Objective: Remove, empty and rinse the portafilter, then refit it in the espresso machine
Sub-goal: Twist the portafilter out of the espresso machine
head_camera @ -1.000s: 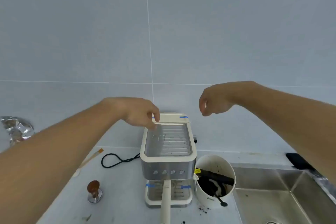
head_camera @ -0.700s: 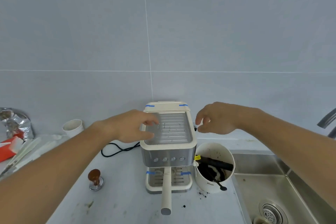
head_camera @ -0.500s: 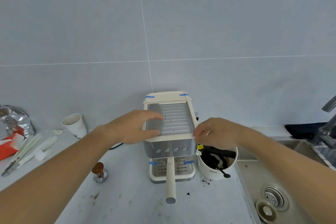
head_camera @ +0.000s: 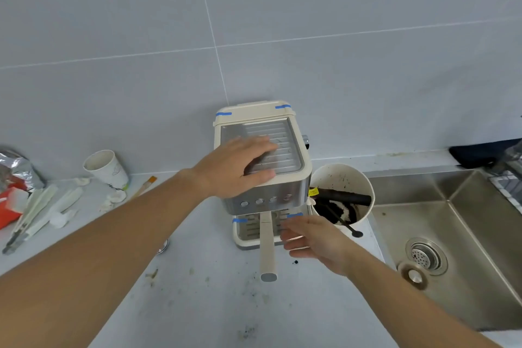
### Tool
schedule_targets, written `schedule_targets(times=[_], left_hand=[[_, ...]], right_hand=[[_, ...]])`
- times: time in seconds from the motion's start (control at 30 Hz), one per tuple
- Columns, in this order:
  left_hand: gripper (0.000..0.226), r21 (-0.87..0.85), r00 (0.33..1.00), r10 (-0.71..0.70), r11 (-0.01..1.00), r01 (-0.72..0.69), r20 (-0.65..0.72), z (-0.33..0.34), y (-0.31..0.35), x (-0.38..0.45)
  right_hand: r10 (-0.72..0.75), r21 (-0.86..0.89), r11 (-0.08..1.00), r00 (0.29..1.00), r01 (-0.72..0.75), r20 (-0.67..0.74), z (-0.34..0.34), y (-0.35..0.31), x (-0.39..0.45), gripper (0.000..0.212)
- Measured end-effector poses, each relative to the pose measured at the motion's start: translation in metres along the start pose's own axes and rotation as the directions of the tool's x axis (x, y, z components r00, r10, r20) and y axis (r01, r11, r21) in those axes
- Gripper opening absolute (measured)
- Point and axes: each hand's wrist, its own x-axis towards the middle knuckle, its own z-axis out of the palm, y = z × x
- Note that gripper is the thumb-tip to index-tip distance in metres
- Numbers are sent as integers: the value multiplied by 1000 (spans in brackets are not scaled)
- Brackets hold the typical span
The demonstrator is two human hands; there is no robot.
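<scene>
- The cream and brushed-steel espresso machine (head_camera: 278,191) stands on the pale grey speckled counter (head_camera: 197,305), against the grey tiled wall.
- The left hand (head_camera: 240,168) lies flat on the machine's ribbed steel top tray (head_camera: 282,147), fingers spread, thumb along the front edge; it presses down and grips nothing.
- The portafilter sits locked under the machine's front, and its long cream handle (head_camera: 267,248) sticks straight out over the counter.
- The right hand (head_camera: 313,240) hovers just to the right of that handle, fingers loosely extended and blurred, empty; whether it touches the handle cannot be told.
- A white round bin (head_camera: 343,178) with dark coffee grounds and a black bar across it stands just right of the machine.
- The stainless-steel sink (head_camera: 457,234) with its round drain lies further right.
- At left are a white paper cup (head_camera: 106,168), a wooden-handled brush (head_camera: 145,185) and a silver foil bag (head_camera: 17,167).
- Dark coffee specks dot the counter.
</scene>
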Motion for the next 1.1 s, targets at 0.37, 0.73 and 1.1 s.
schedule_targets(times=[0.37,0.73,1.1], left_hand=[[65,-74,995,-42,997,35,-95,17,-9,6],[80,-27,996,-72,997,71,-43,23,-17,12],[84,-46,991,-113,993,110,-68,25,-13,11]], right_hand=[[162,413,892,983,-184,88,51,26,28,34],[115,456,878,989,-146,95,71,34,46,6],[81,349,935,995,-55,-58,82,36,50,16]])
